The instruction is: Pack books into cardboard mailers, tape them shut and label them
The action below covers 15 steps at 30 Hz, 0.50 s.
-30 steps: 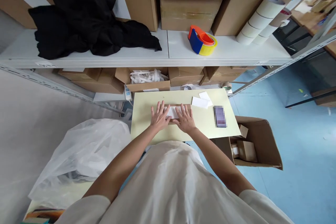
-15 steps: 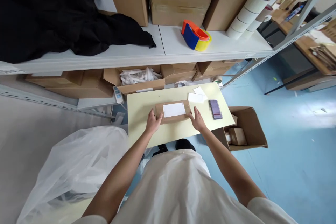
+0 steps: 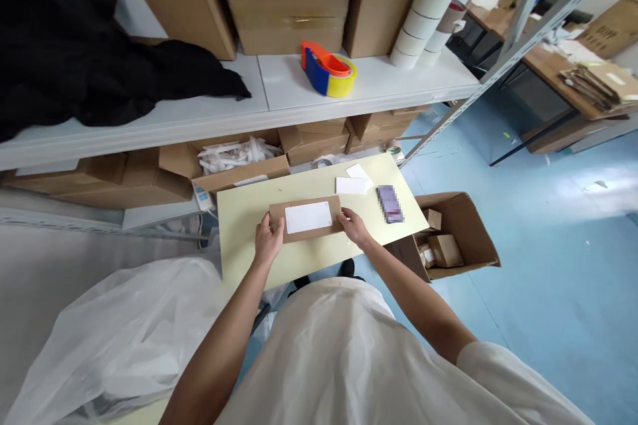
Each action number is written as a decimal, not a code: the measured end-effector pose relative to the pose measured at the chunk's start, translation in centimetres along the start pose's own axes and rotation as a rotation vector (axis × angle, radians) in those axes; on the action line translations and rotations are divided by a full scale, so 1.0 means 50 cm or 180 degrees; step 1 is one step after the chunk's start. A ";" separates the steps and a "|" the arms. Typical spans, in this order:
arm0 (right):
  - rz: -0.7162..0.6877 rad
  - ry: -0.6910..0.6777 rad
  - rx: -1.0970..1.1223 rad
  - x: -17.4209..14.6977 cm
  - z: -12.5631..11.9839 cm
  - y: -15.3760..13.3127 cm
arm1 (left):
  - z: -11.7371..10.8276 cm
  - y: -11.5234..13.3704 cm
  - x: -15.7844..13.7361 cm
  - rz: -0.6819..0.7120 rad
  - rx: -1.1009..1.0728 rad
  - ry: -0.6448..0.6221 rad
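Note:
A small brown cardboard box (image 3: 279,208) with a white label (image 3: 308,218) on its top face is over the pale yellow table (image 3: 244,259). My left hand (image 3: 269,239) grips its left end, thumb on the near side. At the right end, my right hand (image 3: 353,226) has its fingers closed on the box's edge. Whether the box rests on the table or is slightly lifted, I cannot tell. White paper slips (image 3: 350,185) and a blurred purple item (image 3: 389,204) lie to the right of the box.
Behind the table stands a shelf (image 3: 209,109) with a tape dispenser (image 3: 326,73), stacked tape rolls (image 3: 416,26) and black cloth (image 3: 164,76). An open carton (image 3: 471,226) holding small boxes is on the floor at right. Plastic sheeting (image 3: 129,325) bulges at left.
My right hand has gone from open beside the box to gripping its right end. My left hand keeps hold of the left end. The view has swung to the right.

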State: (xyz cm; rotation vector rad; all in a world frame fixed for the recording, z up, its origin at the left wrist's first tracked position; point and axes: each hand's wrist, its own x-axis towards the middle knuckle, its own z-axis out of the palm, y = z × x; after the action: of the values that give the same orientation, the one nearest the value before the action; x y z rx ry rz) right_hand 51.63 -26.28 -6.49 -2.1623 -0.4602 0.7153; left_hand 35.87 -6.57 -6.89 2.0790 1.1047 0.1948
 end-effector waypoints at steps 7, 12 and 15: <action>0.0211 0.0555 0.0331 -0.164 -0.253 0.091 | 0.061 0.207 -0.064 0.0535 -0.0154 -0.0511; 0.0635 0.1635 0.0517 -0.288 -0.405 0.252 | 0.246 0.419 -0.111 0.1291 0.0269 -0.1389; 0.0962 0.2267 0.0642 -0.338 -0.453 0.364 | 0.398 0.535 -0.148 0.1659 0.0475 -0.2043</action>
State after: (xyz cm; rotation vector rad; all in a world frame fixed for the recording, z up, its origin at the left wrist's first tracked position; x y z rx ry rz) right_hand 54.31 -59.63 -3.16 -2.1357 0.3033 0.0993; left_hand 57.62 -32.25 -1.02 2.2834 0.1923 -0.3012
